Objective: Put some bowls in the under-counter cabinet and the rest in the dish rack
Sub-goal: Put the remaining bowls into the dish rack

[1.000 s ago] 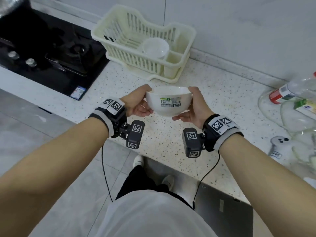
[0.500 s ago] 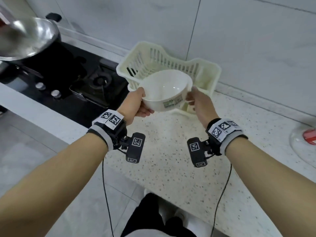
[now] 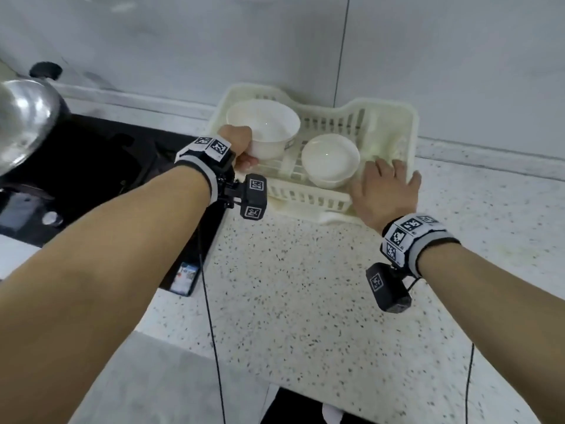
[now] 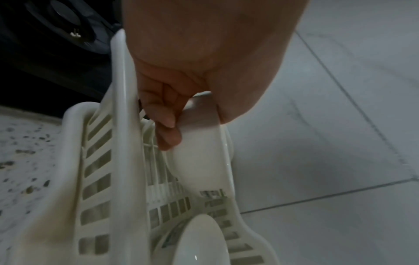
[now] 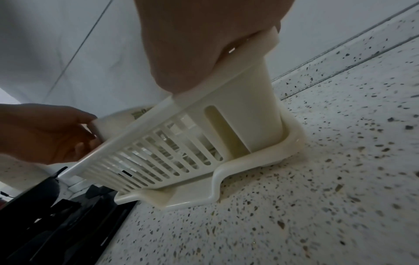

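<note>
A cream plastic dish rack (image 3: 388,123) stands on the speckled counter against the wall. My left hand (image 3: 243,148) grips a large white bowl (image 3: 266,130) by its near side and holds it in the rack's left part; in the left wrist view the fingers (image 4: 167,129) curl under the bowl (image 4: 199,157) and the thumb lies over its rim. A smaller white bowl (image 3: 330,160) sits in the middle of the rack (image 4: 99,179). My right hand (image 3: 386,188) lies flat, fingers straight, on the rack's front right corner (image 5: 249,100).
A black gas hob (image 3: 101,166) with a steel pan (image 3: 21,120) lies left of the rack. The speckled counter (image 3: 305,286) stretches in front and to the right. A dark opening (image 3: 305,408) shows below the counter's edge.
The bowl went from both hands in front of me into the rack's left part. My right hand let go of it and now rests on the rack's corner.
</note>
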Demonstrator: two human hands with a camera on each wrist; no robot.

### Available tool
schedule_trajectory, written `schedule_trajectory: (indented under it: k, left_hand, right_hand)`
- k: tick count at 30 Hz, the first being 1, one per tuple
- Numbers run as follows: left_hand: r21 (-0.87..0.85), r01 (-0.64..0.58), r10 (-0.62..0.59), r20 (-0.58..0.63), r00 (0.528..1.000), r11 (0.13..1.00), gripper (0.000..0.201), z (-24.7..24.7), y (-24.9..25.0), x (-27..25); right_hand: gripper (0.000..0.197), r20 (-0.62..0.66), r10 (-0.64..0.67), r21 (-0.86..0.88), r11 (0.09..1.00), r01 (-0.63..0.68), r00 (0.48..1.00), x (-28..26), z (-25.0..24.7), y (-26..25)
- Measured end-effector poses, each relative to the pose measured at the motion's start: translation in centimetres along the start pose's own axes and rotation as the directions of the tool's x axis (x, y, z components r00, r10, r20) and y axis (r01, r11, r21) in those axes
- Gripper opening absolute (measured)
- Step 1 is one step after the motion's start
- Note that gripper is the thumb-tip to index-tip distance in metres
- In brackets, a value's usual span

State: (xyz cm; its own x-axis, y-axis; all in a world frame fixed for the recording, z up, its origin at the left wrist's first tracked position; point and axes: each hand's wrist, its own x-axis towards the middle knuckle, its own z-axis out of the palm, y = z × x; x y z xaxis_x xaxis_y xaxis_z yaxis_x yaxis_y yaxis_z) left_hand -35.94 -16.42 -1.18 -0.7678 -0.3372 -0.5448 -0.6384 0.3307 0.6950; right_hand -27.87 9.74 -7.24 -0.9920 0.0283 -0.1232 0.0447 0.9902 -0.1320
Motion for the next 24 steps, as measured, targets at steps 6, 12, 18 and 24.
schedule_trajectory:
  k: [6,12,18,24]
  left_hand:
    - [0.193,0.008,-0.028,0.102,0.994,0.981,0.036,1.0,-1.5,5.0]
    - [0.286,0.001,-0.011,0.033,0.999,0.958,0.038,1.0,-1.1,3.7]
    - [0.615,-0.105,0.204,-0.092,0.975,0.781,0.054,0.5,-2.3,0.3]
    - [0.535,-0.583,0.71,-0.045,0.703,0.611,0.037,6.3,-5.7,-8.8]
  right_hand:
    - [0.061,0.03,0.017,-0.019,1.0,-0.017,0.999,-0.1,-0.4,-0.3]
    - [0.064,0.033,-0.003,-0.026,1.0,0.004,0.999,0.1,-0.8,-0.4]
    - [0.055,0.03,-0.051,0.06,0.997,0.049,0.998,-0.6,-1.6,0.5]
    - [0.046,-0.182,-0.125,0.253,0.953,0.169,0.975,-5.9,-2.7,3.8]
